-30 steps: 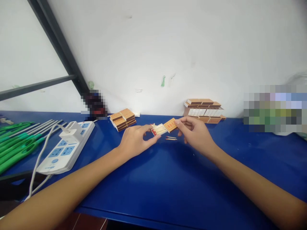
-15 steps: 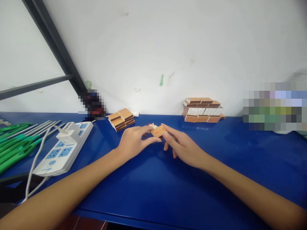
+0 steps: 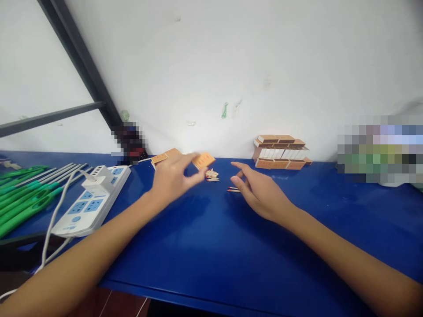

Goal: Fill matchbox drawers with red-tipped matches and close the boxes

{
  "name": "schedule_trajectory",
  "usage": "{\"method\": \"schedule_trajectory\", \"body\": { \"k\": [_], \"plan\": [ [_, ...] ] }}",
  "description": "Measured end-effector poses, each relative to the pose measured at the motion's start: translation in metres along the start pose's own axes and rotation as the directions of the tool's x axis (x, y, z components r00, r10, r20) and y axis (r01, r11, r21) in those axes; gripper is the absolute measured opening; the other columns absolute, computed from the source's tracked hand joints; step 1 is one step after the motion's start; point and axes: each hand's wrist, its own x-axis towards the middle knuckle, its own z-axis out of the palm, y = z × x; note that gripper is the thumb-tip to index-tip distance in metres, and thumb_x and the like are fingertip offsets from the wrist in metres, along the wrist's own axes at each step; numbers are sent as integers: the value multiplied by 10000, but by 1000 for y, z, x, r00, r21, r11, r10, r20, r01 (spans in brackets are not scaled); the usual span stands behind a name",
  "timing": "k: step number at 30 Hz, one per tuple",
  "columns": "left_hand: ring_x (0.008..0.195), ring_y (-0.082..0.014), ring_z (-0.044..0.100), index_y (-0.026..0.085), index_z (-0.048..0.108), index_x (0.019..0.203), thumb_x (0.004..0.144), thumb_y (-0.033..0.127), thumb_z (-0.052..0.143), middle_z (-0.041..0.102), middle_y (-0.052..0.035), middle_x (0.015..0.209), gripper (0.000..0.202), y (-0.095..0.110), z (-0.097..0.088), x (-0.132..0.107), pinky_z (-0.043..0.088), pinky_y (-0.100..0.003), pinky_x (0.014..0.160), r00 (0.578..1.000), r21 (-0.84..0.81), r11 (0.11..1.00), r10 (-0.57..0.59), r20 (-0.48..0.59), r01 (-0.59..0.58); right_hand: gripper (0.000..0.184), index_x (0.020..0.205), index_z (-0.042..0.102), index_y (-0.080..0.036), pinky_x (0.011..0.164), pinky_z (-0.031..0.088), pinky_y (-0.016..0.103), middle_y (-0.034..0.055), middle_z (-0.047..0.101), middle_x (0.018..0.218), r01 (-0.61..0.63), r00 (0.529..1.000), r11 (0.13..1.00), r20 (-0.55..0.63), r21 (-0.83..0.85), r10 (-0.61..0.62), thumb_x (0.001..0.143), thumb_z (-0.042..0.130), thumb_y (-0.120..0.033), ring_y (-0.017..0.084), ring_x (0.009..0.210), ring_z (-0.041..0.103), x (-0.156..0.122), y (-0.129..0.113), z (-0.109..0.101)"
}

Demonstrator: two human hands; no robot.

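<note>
My left hand (image 3: 175, 178) is closed on an orange matchbox (image 3: 204, 160), lifted above the blue table. Partly hidden behind that hand is a low stack of matchboxes (image 3: 161, 158). A small heap of loose matches (image 3: 212, 174) lies on the table just below the held box. My right hand (image 3: 259, 189) is open, thumb and forefinger apart. Beside its fingers lie a few red-tipped matches (image 3: 233, 189); whether the fingers touch them I cannot tell.
A larger pile of matchboxes (image 3: 280, 152) stands against the wall at the back right. To the left lie a white power strip (image 3: 95, 198) with a plugged-in cable and several green-handled rods (image 3: 29, 198). A blurred-out bundle (image 3: 380, 149) sits far right on the blue table (image 3: 205, 246).
My left hand has carried the matchbox up and left, toward the stack. My right hand has let go of the box and moved slightly right. The matches on the table now show.
</note>
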Motion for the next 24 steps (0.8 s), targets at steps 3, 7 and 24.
{"method": "schedule_trajectory", "body": {
  "k": [3, 7, 24],
  "plan": [
    [802, -236, 739, 207, 765, 1151, 895, 496, 707, 792, -73, 936, 390, -16, -30, 19, 558, -344, 750, 983, 128, 979, -171, 73, 160, 477, 1384, 578, -168, 825, 520, 360, 88, 751, 1084, -34, 999, 997, 5, -76, 34, 1082, 377, -477, 257, 993, 716, 3, 8, 0],
    [902, -276, 734, 218, 757, 1074, 882, 533, 712, 792, -61, 1003, 372, -37, -60, 15, 549, -362, 776, 930, 227, 947, -280, 238, 227, 430, 1241, 650, -191, 871, 506, 368, 92, 727, 1197, -12, 1000, 992, 23, -129, 15, 1094, 351, -462, 257, 1052, 698, 4, 10, 2],
    [1025, -294, 642, 182, 738, 1075, 980, 421, 640, 766, -108, 1068, 275, -85, -44, -24, 509, -430, 904, 993, 335, 936, 77, 91, -104, 383, 954, 688, -212, 762, 466, 316, 57, 690, 1001, 8, 999, 991, -42, -137, -13, 1082, 418, -452, 185, 866, 671, 7, 16, 2]
  ]
}}
